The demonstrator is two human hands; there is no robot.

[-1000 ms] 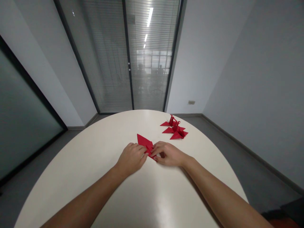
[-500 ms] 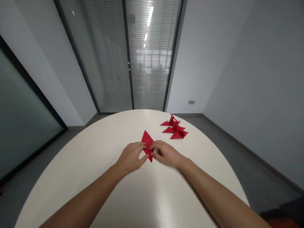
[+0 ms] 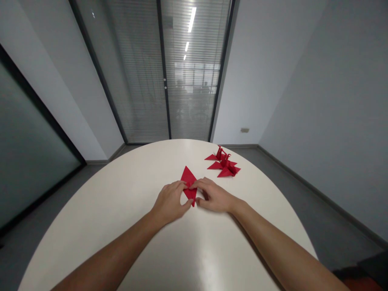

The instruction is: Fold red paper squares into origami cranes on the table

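Note:
A piece of folded red paper (image 3: 188, 176), diamond-shaped, lies flat on the white table between my two hands. My left hand (image 3: 170, 203) holds its left side, fingertips on its middle and thumb at the near tip. From the right, my right hand (image 3: 214, 196) presses its fingertips on the paper's centre, with the thumb bent close to the lower right edge. My fingers hide part of the folds in the middle. Several red paper cranes (image 3: 224, 162) stand close together beyond my right hand.
The round white table (image 3: 127, 182) has its curved far edge just behind the cranes. Beyond it are a glass partition with blinds (image 3: 194, 105) and a grey wall (image 3: 318, 93). A dark and red object (image 3: 360, 275) shows at the lower right corner.
My left thumb has slid to the right, onto the paper's near tip. My right thumb has drawn back slightly from the paper's lower edge. The paper and cranes stay in place.

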